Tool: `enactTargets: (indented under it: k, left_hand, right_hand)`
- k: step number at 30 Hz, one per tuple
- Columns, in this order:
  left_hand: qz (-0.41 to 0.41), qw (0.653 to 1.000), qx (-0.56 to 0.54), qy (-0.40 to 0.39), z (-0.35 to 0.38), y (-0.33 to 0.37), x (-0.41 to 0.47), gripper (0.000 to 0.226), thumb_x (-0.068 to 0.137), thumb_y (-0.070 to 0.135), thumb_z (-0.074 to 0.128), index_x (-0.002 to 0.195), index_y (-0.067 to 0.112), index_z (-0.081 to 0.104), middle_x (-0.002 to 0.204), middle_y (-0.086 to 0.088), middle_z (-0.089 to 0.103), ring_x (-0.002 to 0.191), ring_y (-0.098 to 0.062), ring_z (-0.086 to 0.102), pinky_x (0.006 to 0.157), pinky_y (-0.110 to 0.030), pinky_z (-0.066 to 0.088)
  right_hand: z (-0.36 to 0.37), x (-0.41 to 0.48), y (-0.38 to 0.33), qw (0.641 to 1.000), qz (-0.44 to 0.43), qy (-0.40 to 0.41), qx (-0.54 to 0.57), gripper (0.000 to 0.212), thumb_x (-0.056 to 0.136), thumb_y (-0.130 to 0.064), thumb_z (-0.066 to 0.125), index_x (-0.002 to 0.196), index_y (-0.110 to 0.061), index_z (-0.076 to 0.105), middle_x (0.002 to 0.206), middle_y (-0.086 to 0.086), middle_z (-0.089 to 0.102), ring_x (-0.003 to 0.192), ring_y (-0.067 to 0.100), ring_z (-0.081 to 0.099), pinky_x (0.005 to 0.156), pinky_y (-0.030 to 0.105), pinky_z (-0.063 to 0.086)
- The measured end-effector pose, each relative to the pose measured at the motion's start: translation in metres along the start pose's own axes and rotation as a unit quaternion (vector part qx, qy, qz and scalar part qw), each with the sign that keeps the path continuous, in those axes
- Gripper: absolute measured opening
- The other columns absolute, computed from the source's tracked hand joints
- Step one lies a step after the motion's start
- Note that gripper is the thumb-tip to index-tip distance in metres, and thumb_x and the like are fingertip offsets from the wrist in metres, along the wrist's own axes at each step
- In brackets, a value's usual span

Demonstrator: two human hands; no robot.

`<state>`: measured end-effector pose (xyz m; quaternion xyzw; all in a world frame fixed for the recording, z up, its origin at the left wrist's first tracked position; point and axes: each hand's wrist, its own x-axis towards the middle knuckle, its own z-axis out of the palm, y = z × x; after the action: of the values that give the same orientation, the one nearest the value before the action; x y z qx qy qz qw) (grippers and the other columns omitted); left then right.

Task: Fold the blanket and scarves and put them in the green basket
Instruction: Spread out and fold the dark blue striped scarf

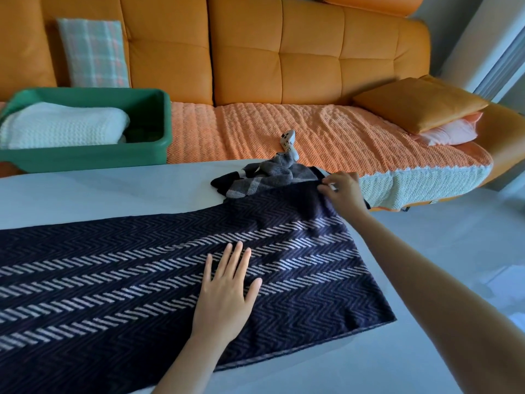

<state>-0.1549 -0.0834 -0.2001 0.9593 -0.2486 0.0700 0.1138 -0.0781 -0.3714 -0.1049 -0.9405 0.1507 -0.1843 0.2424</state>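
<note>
Pressing the left hand [227, 288] flat and uncurled, holding nothing, on the dark herringbone scarf [142, 280] spread across the table [113, 189], apparently to anchor it. Pinching that scarf's corner at the table's far right edge with the right hand [343, 191], likely to lift it over for a fold. Leaving the bunched grey scarf [267, 177] at that same edge and the green basket [85, 160] beyond the table's far left, white blanket [62, 126] folded inside.

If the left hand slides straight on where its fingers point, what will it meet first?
Probably the crumpled grey scarf on the far end of the dark herringbone scarf under the left hand; depth is uncertain.
</note>
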Motion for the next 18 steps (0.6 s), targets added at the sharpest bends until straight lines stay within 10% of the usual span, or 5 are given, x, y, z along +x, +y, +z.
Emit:
enactTargets:
  k: [5, 10, 15, 18]
  left_hand:
    - [0.000, 1.000, 0.003, -0.003, 0.000, -0.001, 0.001, 0.065, 0.094, 0.057, 0.010, 0.146, 0.020, 0.025, 0.153, 0.002, 0.021, 0.142, -0.015, 0.015, 0.110, -0.044, 0.009]
    - [0.002, 1.000, 0.011, -0.006, 0.000, 0.000, 0.001, 0.064, 0.095, 0.056, 0.013, 0.144, 0.018, 0.030, 0.151, 0.000, 0.026, 0.140, -0.017, 0.021, 0.109, -0.045, 0.012]
    - [0.003, 1.000, 0.024, -0.008, 0.001, -0.001, 0.001, 0.063, 0.095, 0.056, 0.015, 0.144, 0.018, 0.030, 0.151, 0.000, 0.027, 0.140, -0.018, 0.022, 0.108, -0.046, 0.014]
    - [0.003, 1.000, 0.024, -0.010, 0.000, -0.001, 0.000, 0.063, 0.095, 0.056, 0.016, 0.144, 0.019, 0.028, 0.152, 0.000, 0.025, 0.141, -0.018, 0.020, 0.108, -0.046, 0.014]
  right_hand:
    - [-0.009, 0.017, 0.005, 0.979, 0.172, -0.008, 0.105, 0.039, 0.087, -0.025, 0.064, 0.119, -0.008, 0.049, 0.118, 0.012, 0.046, 0.107, 0.028, 0.046, 0.087, 0.041, 0.041]
    - [0.006, -0.008, 0.016, 0.946, 0.255, -0.129, 0.155, 0.055, 0.084, -0.047, 0.063, 0.055, -0.018, 0.027, 0.052, 0.003, 0.022, 0.048, 0.017, 0.022, 0.057, 0.038, 0.024]
    - [0.022, -0.020, 0.030, 0.965, 0.225, -0.107, 0.081, 0.050, 0.086, -0.027, 0.068, 0.055, -0.014, 0.031, 0.052, 0.003, 0.028, 0.047, 0.017, 0.030, 0.054, 0.029, 0.023]
    - [0.022, -0.027, 0.039, 0.976, 0.218, 0.004, -0.005, 0.008, 0.091, -0.012, 0.056, 0.096, -0.009, 0.060, 0.098, 0.011, 0.061, 0.092, 0.028, 0.057, 0.069, 0.035, 0.043]
